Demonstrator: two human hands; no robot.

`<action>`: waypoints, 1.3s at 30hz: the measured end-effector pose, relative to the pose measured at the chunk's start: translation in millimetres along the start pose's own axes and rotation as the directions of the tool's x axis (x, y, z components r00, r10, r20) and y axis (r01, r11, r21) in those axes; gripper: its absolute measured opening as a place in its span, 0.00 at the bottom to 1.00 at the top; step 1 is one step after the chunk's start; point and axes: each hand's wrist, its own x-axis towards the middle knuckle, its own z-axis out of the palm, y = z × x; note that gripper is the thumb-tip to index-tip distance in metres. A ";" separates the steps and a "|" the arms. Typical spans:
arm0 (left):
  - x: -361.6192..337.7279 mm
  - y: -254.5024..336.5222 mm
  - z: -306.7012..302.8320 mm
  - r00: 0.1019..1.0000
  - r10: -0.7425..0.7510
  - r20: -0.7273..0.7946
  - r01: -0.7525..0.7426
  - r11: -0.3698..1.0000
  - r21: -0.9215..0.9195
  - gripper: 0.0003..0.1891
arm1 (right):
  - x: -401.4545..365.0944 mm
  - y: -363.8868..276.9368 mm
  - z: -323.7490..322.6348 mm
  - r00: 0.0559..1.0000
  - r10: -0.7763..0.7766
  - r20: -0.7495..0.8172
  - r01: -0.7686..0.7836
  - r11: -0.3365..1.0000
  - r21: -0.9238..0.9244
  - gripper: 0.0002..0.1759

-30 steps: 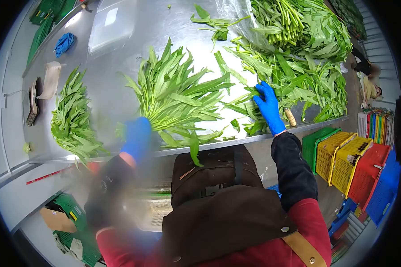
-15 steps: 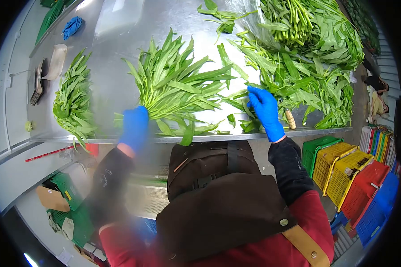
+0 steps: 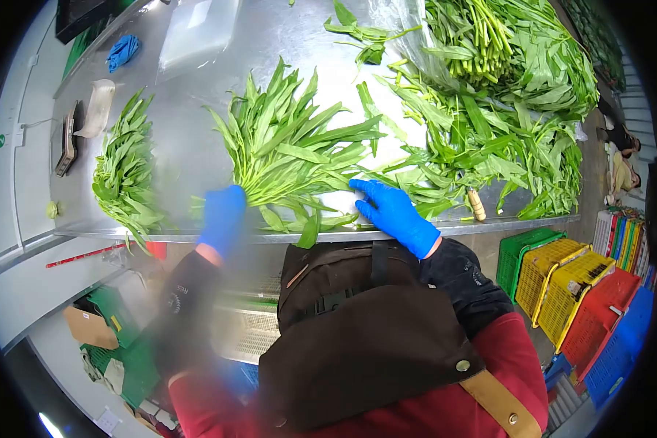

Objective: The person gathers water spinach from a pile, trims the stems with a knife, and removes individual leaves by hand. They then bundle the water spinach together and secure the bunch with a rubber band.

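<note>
Left hand [image 3: 224,217]: forward, grip closed on leafy bunch [image 3: 285,150] | right hand [image 3: 398,215]: angled inward, grip open

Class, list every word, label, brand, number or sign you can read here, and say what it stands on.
"2": round green sign on the white wall.
Too blurred to read: pale print on the black left sleeve and black right sleeve.
Too small to read: white label on the brown cardboard.

R hand [image 3: 396,216] moved from loose greens [image 3: 489,142] right of leafy bunch [image 3: 285,150] to just by bunch's R leaf edge, contact unclear. Dark boxy item [image 3: 80,16] now visible, well beyond bunch, far L.
</note>
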 end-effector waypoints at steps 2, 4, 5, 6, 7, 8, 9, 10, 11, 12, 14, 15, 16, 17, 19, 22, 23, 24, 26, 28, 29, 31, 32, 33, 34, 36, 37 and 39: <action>-0.5 -0.7 -6.5 0.998 0.040 -0.042 -0.042 0.998 -0.039 0.03 | 1.3 -6.3 5.7 0.998 0.019 0.053 -0.023 0.997 0.076 0.18; 0.1 -1.4 -17.0 0.998 0.058 -0.039 -0.062 0.993 -0.105 0.04 | 3.5 -12.9 13.1 0.992 0.044 0.117 -0.061 0.988 0.143 0.17; 3.2 -2.2 -23.0 0.998 0.060 -0.020 -0.062 0.987 -0.146 0.05 | 4.5 -18.1 16.1 0.993 0.030 0.118 -0.048 0.987 0.155 0.16; 5.4 -3.1 -27.7 0.998 0.064 -0.005 -0.063 0.981 -0.186 0.06 | 5.2 -24.1 18.4 0.993 0.015 0.115 -0.034 0.985 0.168 0.15; 6.5 -3.5 -31.3 0.998 0.061 -0.007 -0.061 0.973 -0.221 0.05 | 5.4 -29.2 21.5 0.994 0.000 0.110 -0.020 0.984 0.179 0.14; 7.8 -3.8 -34.2 0.998 0.058 -0.010 -0.058 0.965 -0.257 0.04 | 4.0 -33.1 27.1 0.995 -0.103 0.016 0.096 0.960 0.262 0.12; 8.9 -4.2 -35.3 0.998 0.054 -0.015 -0.056 0.955 -0.292 0.05 | 2.5 -37.6 28.1 0.985 -0.175 -0.004 0.171 0.956 0.240 0.12; 10.1 -4.8 -35.4 0.998 0.057 -0.013 -0.058 0.951 -0.303 0.06 | 1.6 -43.3 26.3 0.969 -0.247 -0.023 0.246 0.945 0.215 0.12; 11.4 -5.4 -35.6 0.998 0.060 -0.012 -0.061 0.948 -0.313 0.07 | 0.7 -48.8 24.8 0.947 -0.319 -0.041 0.321 0.928 0.189 0.12; 12.5 -5.7 -36.1 0.998 0.064 -0.012 -0.064 0.944 -0.322 0.08 | -0.4 -53.8 24.7 0.939 -0.339 -0.051 0.341 0.908 0.241 0.12; 15.7 -5.3 -35.9 0.997 0.074 -0.018 -0.075 0.940 -0.333 0.10 | -1.7 -57.9 24.4 0.931 -0.363 -0.026 0.355 0.891 0.284 0.12; 17.2 -5.0 -36.7 0.997 0.079 -0.021 -0.082 0.938 -0.337 0.11 | -3.4 -60.2 23.9 0.927 -0.375 -0.014 0.361 0.881 0.305 0.12; 19.8 -4.3 -39.6 0.998 0.055 -0.004 -0.053 0.933 -0.356 0.12 | -6.9 -65.6 21.4 0.961 -0.251 0.113 0.192 0.907 0.375 0.15; 23.0 -2.4 -44.0 0.999 0.033 0.014 -0.025 0.927 -0.375 0.14 | -7.3 -67.9 19.9 0.961 -0.252 0.117 0.199 0.917 0.345 0.17; 27.5 2.0 -54.8 1.000 0.004 0.024 0.006 0.911 -0.413 0.17 | -7.9 -71.4 18.3 0.959 -0.252 0.127 0.208 0.936 0.285 0.20; 36.4 8.5 -75.7 0.999 -0.037 0.028 0.046 0.855 -0.517 0.21 | -7.5 -71.9 16.4 0.967 -0.206 0.152 0.169 0.959 0.226 0.22; 40.3 12.8 -82.8 0.997 -0.061 0.051 0.080 0.812 -0.578 0.21 | -5.8 -72.7 14.1 0.969 -0.200 0.144 0.168 0.964 0.207 0.22; 44.4 16.4 -89.8 0.994 -0.085 0.072 0.111 0.767 -0.632 0.22 | -4.2 -76.0 9.2 0.969 -0.210 0.129 0.184 0.966 0.183 0.22; 52.7 30.3 -102.4 0.982 -0.102 0.159 0.185 0.353 -0.917 0.21 | 0.2 -82.9 0.3 0.979 -0.199 0.049 0.184 0.959 0.216 0.20; 53.1 42.3 -113.8 0.956 -0.005 0.293 0.292 -0.043 -0.955 0.19 | -1.4 -85.2 -2.4 0.986 -0.166 -0.005 0.161 0.946 0.282 0.18; 56.0 45.7 -120.1 0.932 0.084 0.354 0.363 -0.179 -0.914 0.18 | 0.8 -84.6 -3.7 0.990 -0.138 -0.036 0.142 0.936 0.322 0.17; 55.1 64.6 -97.9 0.961 0.149 0.234 0.275 -0.397 -0.876 0.18 | 3.6 -68.7 -0.6 0.997 -0.076 -0.008 0.076 0.958 0.277 0.18; 52.7 74.2 -80.7 0.954 0.156 0.256 0.300 -0.503 -0.811 0.18 | 2.9 -55.9 7.5 1.000 -0.019 -0.002 0.019 0.944 0.329 0.18; 47.5 84.7 -61.0 0.943 0.174 0.283 0.330 -0.601 -0.728 0.17 | 1.1 -51.0 7.1 0.997 0.064 0.047 -0.076 0.942 0.328 0.16; 42.3 97.1 -38.9 0.929 0.181 0.322 0.353 -0.690 -0.632 0.17 | -2.9 -31.8 20.4 0.991 0.101 0.089 -0.132 0.871 0.473 0.17; 29.2 118.8 -14.7 0.906 0.203 0.371 0.376 -0.786 -0.490 0.16 | -6.1 -12.3 30.5 0.976 0.129 0.175 -0.210 0.762 0.613 0.16; 23.3 125.8 -8.4 0.900 0.210 0.381 0.381 -0.805 -0.455 0.16 | -8.6 -12.1 27.5 0.970 0.127 0.208 -0.230 0.751 0.619 0.16; 18.0 132.0 -4.6 0.909 0.206 0.362 0.383 -0.755 -0.532 0.16 | -14.1 -7.8 32.7 0.962 0.119 0.248 -0.257 0.711 0.655 0.16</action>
